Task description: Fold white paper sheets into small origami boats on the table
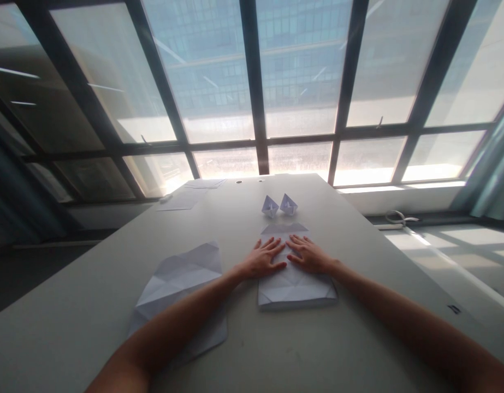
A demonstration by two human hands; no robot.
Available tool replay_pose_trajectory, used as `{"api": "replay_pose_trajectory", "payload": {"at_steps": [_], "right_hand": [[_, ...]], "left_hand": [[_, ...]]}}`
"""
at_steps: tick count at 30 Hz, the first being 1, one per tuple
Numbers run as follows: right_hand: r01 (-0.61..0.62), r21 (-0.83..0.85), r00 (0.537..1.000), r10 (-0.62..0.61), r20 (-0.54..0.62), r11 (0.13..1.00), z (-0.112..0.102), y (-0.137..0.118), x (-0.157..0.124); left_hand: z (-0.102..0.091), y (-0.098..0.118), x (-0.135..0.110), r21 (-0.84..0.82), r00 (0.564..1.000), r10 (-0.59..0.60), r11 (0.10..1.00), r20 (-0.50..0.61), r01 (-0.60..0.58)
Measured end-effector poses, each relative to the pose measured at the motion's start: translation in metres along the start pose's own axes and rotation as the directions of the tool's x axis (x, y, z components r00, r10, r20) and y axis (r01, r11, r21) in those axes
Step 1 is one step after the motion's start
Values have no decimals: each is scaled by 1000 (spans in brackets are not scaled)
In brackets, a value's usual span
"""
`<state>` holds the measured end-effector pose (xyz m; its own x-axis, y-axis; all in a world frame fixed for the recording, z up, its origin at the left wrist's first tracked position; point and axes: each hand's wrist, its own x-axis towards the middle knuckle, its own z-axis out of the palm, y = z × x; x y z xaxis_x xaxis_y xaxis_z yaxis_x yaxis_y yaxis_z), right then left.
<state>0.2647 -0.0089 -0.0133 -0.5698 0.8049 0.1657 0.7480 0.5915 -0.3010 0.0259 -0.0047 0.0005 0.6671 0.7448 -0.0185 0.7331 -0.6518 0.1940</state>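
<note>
A folded sheet of white paper lies on the table in front of me, with crease lines across it and its near edge slightly raised. My left hand rests flat on the left half of this paper, fingers spread. On the right half lies my right hand, also flat with its fingers apart. The fingertips of both hands point inward and away from me, near the paper's far folded part. Under my palms the paper is hidden.
Beyond the paper stand two small folded paper boats. To the left, partly under my left forearm, lies a creased white sheet. Flat paper sheets lie at the table's far left. Large windows rise behind the white table.
</note>
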Motion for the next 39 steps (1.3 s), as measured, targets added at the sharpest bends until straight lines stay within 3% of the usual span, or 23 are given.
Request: {"api": "replay_pose_trajectory", "payload": {"at_steps": [5,14,25,35,39], "right_hand": [[57,13,997,-58,52,998,-4,3,-3],[31,35,998,-33,45,999,-8,2,-2],[-19,-4,997,19,-77,1000,-16,-4,-5],[-112,-43,991,109,-74,993,-14,-8,-3],[-182,-81,980,174,-100,980,-12,-7,-1]], "left_hand": [[-4,-1,0,-32,999,36,999,2,-36],[-6,2,-1,-83,1000,3,997,-14,-4],[0,-3,4,-156,985,40,986,-166,-66],[4,-10,6,-294,949,45,945,-311,-142],[0,-9,4,-304,948,-30,950,-316,-72]]}}
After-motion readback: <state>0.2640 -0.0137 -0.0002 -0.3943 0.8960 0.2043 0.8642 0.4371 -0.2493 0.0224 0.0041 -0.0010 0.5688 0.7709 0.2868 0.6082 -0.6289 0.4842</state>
